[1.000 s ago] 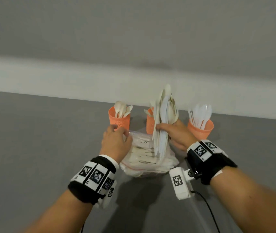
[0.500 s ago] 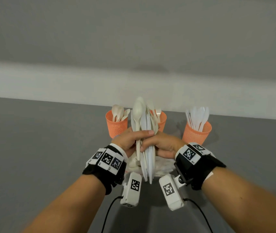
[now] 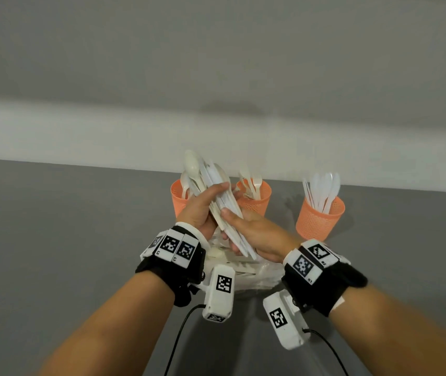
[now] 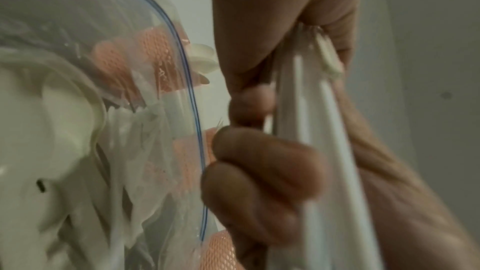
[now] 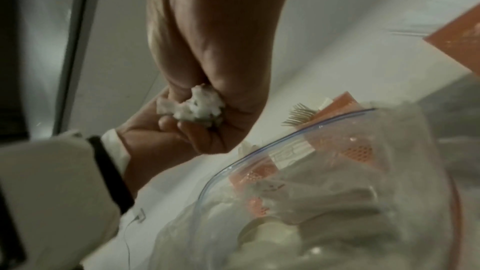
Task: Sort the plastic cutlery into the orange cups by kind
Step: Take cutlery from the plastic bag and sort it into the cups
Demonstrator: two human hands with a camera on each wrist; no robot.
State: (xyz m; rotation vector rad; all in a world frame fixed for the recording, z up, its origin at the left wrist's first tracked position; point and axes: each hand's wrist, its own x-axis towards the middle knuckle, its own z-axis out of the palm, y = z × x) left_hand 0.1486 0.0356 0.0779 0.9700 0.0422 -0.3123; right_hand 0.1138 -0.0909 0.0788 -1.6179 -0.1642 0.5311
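Note:
Both hands hold one bundle of white plastic cutlery (image 3: pixel 217 185) above a clear zip bag (image 3: pixel 260 272) that holds more cutlery. My left hand (image 3: pixel 203 210) wraps its fingers over the bundle from the left. My right hand (image 3: pixel 254 232) grips the handles lower down, thumb on top. The bundle leans up and to the left, a spoon bowl at its top. Behind stand three orange mesh cups: the left cup (image 3: pixel 176 198) with spoons, partly hidden by the bundle, the middle cup (image 3: pixel 255 203) with forks, the right cup (image 3: pixel 319 219) with clear-white pieces. The right wrist view shows the handle ends (image 5: pixel 193 106).
The cups and bag sit on a grey table (image 3: pixel 67 240) near its far edge, with a pale wall (image 3: pixel 216 63) behind. Black cables (image 3: pixel 178 340) trail from the wrist cameras toward me. The bag's blue zip line (image 4: pixel 192 110) curves just beside the hands.
My left hand left the bag and joined the right on the bundle. The bundle came toward me and now tilts left instead of standing upright.

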